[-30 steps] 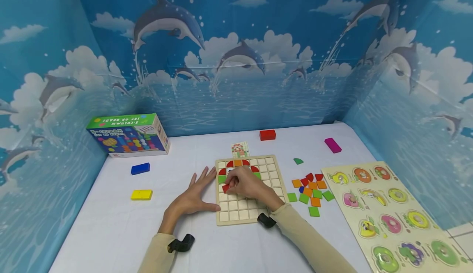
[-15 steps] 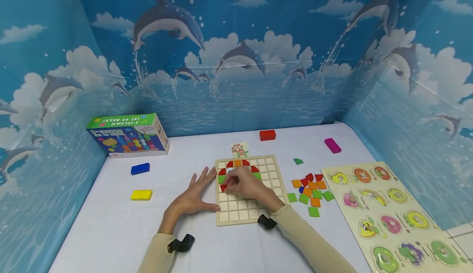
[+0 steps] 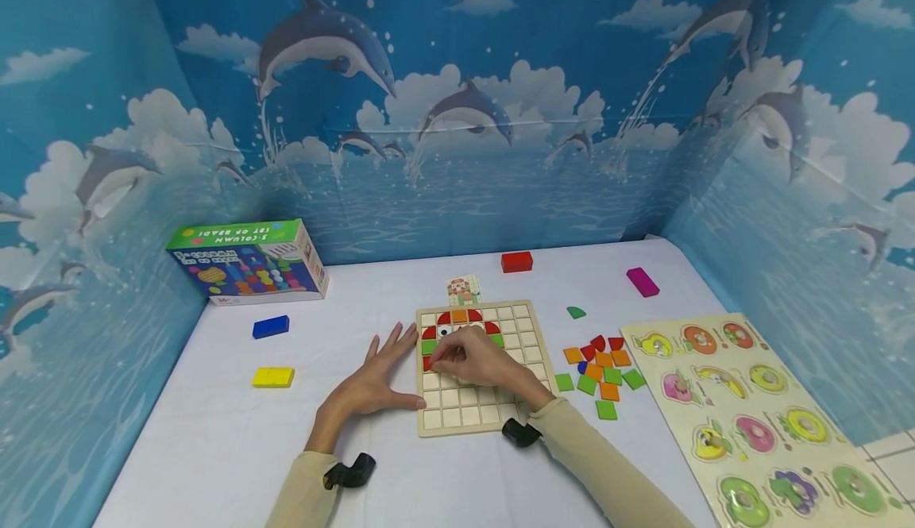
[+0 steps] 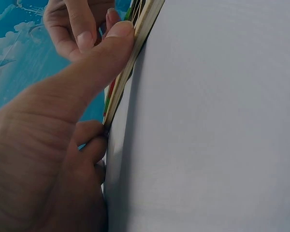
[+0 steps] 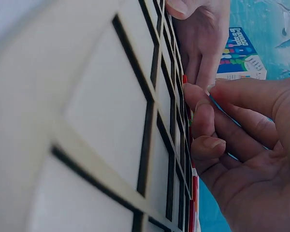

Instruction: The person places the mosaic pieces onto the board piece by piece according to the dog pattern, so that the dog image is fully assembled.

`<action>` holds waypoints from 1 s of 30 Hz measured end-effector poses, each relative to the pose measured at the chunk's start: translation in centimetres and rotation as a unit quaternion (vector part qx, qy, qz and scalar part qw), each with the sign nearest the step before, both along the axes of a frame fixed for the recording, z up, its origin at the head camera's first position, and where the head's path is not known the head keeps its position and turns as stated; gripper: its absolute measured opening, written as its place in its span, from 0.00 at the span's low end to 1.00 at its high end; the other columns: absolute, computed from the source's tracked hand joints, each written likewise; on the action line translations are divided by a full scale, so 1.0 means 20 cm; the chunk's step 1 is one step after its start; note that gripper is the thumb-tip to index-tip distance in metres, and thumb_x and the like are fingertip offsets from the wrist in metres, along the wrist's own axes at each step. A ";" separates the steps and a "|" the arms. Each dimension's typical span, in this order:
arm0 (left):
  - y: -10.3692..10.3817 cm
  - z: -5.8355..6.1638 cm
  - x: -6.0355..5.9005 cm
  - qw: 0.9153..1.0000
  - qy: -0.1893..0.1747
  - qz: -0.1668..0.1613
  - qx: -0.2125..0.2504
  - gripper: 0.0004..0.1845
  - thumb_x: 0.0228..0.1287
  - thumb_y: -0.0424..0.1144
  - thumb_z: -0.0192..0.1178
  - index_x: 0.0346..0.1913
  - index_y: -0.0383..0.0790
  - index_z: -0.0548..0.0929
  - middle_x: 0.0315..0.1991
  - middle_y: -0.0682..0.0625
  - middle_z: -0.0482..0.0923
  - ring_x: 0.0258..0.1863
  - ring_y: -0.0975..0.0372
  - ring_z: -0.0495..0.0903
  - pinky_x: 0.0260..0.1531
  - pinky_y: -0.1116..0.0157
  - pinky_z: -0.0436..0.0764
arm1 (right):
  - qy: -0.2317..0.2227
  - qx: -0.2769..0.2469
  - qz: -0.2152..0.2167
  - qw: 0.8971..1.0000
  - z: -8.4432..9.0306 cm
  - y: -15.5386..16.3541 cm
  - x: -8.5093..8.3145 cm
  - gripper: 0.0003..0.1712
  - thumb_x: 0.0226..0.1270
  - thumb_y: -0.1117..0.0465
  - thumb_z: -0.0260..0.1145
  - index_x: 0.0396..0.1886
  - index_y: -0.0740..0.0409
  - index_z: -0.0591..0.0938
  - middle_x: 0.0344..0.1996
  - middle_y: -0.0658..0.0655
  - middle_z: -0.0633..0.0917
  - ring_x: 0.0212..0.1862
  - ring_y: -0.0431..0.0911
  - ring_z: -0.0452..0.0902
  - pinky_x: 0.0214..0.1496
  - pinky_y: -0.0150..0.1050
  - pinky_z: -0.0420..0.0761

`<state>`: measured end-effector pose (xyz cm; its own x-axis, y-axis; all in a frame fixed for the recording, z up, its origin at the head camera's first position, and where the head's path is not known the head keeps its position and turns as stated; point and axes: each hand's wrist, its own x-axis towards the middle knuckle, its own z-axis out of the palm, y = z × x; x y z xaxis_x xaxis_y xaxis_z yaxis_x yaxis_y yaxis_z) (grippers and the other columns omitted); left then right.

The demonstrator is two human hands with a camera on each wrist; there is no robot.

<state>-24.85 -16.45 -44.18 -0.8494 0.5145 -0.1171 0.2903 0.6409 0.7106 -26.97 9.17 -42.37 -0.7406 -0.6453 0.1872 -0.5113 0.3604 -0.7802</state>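
In the head view, my right hand [image 3: 468, 356] is over the wooden grid board [image 3: 489, 427], fingers curled. Its fingertips hold a small red tile [image 3: 426, 364] at the left column, just below a green square tile [image 3: 429, 347]; the fingers partly hide it. In the right wrist view, this red tile [image 5: 184, 78] shows at the forefinger's tip. My left hand [image 3: 372, 381] lies spread at the board's left side, thumb and fingertips against its edge. The left wrist view shows that thumb [image 4: 121, 31] on the board's rim. Red, orange and green tiles fill part of the upper rows.
A pattern card [image 3: 465, 290] lies behind the board. Loose red, orange and green tiles [image 3: 606, 410] are scattered to the right, beside a fruit puzzle board [image 3: 686, 417]. Blue [image 3: 271, 327], yellow [image 3: 273, 377], red [image 3: 517, 262] and magenta blocks [image 3: 642, 282] and a box [image 3: 250, 266] stand farther out.
My right hand has shifted slightly left with the red tile, which now lies in line with the left column under the green tile. The left hand has stayed in place.
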 end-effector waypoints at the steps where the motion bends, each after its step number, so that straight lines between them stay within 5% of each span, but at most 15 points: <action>1: 0.00 0.00 0.00 1.000 0.000 0.000 -0.001 0.66 0.55 0.54 0.84 0.89 0.46 0.52 0.90 0.49 0.42 0.89 0.51 0.32 0.85 0.42 0.27 | -0.002 -0.002 0.002 1.000 0.00 0.00 0.00 0.03 0.71 0.67 0.76 0.41 0.60 0.94 0.36 0.48 0.93 0.33 0.33 0.79 0.37 0.30 0.84; 17: 0.01 -0.01 0.00 1.000 0.002 0.007 0.001 0.66 0.54 0.52 0.85 0.89 0.45 0.53 0.90 0.49 0.43 0.89 0.52 0.33 0.85 0.42 0.27 | 0.025 -0.009 -0.049 0.998 0.01 0.03 -0.01 0.05 0.74 0.67 0.73 0.42 0.60 0.93 0.35 0.51 0.92 0.33 0.35 0.80 0.37 0.31 0.84; 30: 0.01 -0.02 0.00 1.000 0.004 0.008 0.000 0.66 0.54 0.53 0.85 0.89 0.46 0.53 0.90 0.50 0.43 0.89 0.52 0.32 0.85 0.43 0.27 | 0.025 0.003 -0.048 0.999 -0.01 0.04 -0.01 0.05 0.76 0.66 0.72 0.43 0.60 0.93 0.35 0.49 0.91 0.34 0.34 0.80 0.38 0.31 0.85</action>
